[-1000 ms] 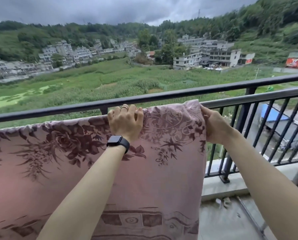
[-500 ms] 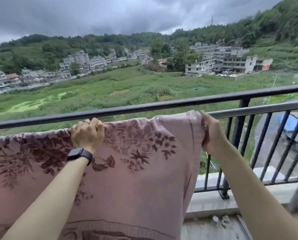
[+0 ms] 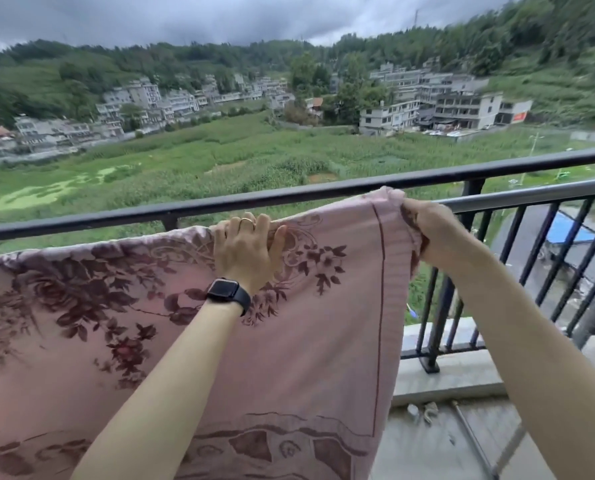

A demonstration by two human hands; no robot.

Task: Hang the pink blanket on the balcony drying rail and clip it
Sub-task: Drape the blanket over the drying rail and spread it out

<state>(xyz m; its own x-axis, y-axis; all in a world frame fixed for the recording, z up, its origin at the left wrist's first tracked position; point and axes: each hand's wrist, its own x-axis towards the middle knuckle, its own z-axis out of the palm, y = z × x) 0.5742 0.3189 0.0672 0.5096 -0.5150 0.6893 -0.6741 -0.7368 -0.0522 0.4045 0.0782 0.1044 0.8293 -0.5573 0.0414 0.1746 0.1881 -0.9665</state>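
The pink blanket (image 3: pixel 289 341) with dark red flower patterns hangs over the silver drying rail (image 3: pixel 531 195), which runs just inside the black balcony railing (image 3: pixel 219 202). It covers the rail from the left edge of view to its right corner near the middle. My left hand (image 3: pixel 244 247), with a ring and a black watch, grips the blanket's top fold on the rail. My right hand (image 3: pixel 431 230) pinches the bunched right corner of the blanket at the rail. No clip is in view.
Black vertical bars (image 3: pixel 548 265) fill the railing on the right above a concrete ledge (image 3: pixel 455 375). Small bits of debris (image 3: pixel 424 410) and a thin metal pole (image 3: pixel 476 441) lie on the balcony floor. Fields and buildings lie far below.
My left hand has slid along the top fold relative to the flower pattern. The right corner is pulled further along the rail, showing a plain border with a dark stripe.
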